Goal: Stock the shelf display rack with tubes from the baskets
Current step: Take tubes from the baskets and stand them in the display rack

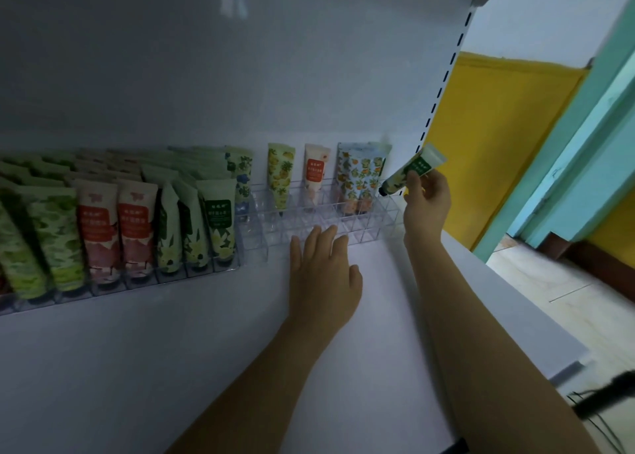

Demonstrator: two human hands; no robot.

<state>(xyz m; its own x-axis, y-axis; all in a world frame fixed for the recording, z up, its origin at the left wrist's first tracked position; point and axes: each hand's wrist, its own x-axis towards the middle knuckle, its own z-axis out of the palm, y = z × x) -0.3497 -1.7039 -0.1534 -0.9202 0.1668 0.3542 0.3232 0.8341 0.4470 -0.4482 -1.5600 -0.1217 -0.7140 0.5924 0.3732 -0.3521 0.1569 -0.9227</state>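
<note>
Your R hand [426,196] pinches a tilted green tube [412,171] over the rack's [360,223] right end; L hand [323,264] flat, fingers straight, at rack front.

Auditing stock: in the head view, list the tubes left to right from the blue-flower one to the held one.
Blue-flower tube → pineapple tube → red-label tube → orange-print tubes → green tube in the right hand.

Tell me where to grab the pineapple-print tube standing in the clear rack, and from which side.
Pinch the pineapple-print tube on its flat upper half, coming from above and in front. It stands cap-down in the clear rack, so only that part clears the walls, with open gaps either side.
</note>
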